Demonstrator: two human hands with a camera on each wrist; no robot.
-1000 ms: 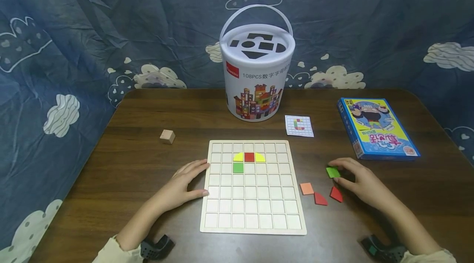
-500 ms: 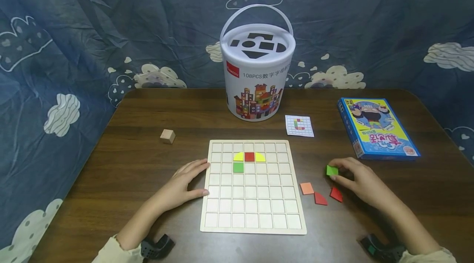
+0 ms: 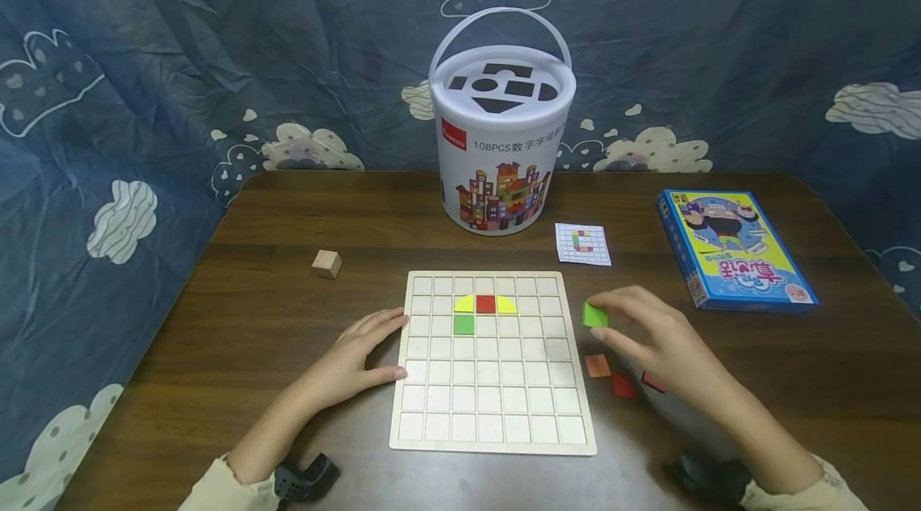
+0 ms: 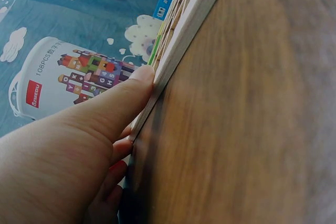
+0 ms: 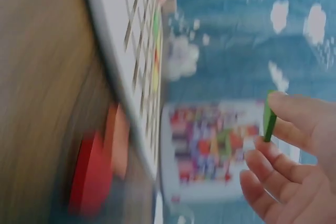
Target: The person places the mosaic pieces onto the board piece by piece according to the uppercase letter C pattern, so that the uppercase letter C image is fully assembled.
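Observation:
Between thumb and fingers my right hand (image 3: 651,335) pinches a green square tile (image 3: 595,315), held just off the right edge of the wooden grid board (image 3: 492,442). The right wrist view shows that green tile (image 5: 270,119) edge-on, raised above the table. My left hand (image 3: 357,357) rests at the board's left edge, thumb and fingertips touching the rim. In the board's upper rows lie a red square (image 3: 485,304), a yellow quarter-round piece (image 3: 464,304) on its left, another on its right, and a green square (image 3: 464,325) below the left one.
Right of the board lie an orange square (image 3: 597,365) and two red pieces (image 3: 623,385), one partly behind my right hand. A small pattern card (image 3: 583,245), a white bucket (image 3: 500,143), a blue-yellow box (image 3: 737,249) and a wooden cube (image 3: 327,264) stand farther back.
My right hand has lifted the green tile from the table and carried it left, toward the board's right edge. The left hand has stayed in place.

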